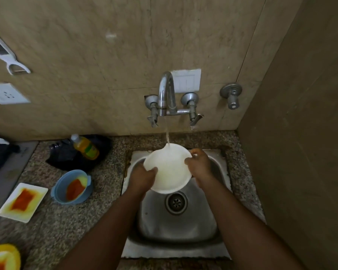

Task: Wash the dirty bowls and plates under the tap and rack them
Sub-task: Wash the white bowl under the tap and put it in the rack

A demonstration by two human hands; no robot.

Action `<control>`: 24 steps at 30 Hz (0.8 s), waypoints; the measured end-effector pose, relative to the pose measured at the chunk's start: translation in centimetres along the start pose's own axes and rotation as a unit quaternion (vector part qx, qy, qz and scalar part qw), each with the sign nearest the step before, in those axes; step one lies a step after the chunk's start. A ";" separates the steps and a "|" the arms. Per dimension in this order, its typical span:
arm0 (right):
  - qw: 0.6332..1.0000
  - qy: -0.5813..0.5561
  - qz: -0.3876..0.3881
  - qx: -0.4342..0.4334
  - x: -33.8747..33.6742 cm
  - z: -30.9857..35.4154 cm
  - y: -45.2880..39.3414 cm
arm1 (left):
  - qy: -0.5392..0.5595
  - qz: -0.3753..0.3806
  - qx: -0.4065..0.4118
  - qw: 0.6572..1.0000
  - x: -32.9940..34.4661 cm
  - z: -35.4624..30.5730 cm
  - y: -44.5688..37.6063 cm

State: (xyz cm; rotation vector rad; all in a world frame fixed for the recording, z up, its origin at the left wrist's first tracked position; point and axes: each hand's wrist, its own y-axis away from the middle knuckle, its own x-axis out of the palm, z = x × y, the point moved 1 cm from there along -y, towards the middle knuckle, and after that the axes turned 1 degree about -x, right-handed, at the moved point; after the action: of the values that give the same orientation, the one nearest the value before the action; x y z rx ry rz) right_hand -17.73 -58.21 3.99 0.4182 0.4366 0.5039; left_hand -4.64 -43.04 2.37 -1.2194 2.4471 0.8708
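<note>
I hold a round white plate (169, 169) over the steel sink (176, 227), tilted toward me. Water runs from the tap (165, 94) onto the plate's far rim. My left hand (141, 178) grips the plate's left edge, thumb on its face. My right hand (200, 165) grips the right edge. On the counter to the left stand a blue bowl (72, 187) with orange sauce, a square white plate (22, 201) smeared with orange, and a yellow dish (2, 258) at the bottom left corner.
A bottle of yellow dish soap (85, 146) lies on a black cloth (66, 158) behind the blue bowl. The speckled granite counter (70, 227) surrounds the sink. A wall stands close on the right. A peeler (10, 59) hangs on the tiled wall at the left.
</note>
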 end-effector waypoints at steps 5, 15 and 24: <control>0.960 0.171 -0.096 -0.201 1.0 2.0 4.4 | 0.071 0.147 -0.082 0.983 2.4 -4.5 1.6; 0.894 0.233 -0.068 -0.376 1.2 -0.1 6.4 | 0.271 0.088 -0.084 0.955 2.6 -7.9 1.2; 0.931 0.075 0.065 -0.352 2.4 2.4 1.5 | 0.167 0.098 0.077 0.978 1.7 -7.6 2.1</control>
State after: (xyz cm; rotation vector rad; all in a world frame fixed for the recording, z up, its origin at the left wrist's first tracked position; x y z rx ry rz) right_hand -15.20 -56.41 5.99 -0.2906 0.3458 0.7840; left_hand -7.18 -47.81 8.32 -1.1627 2.8802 0.5407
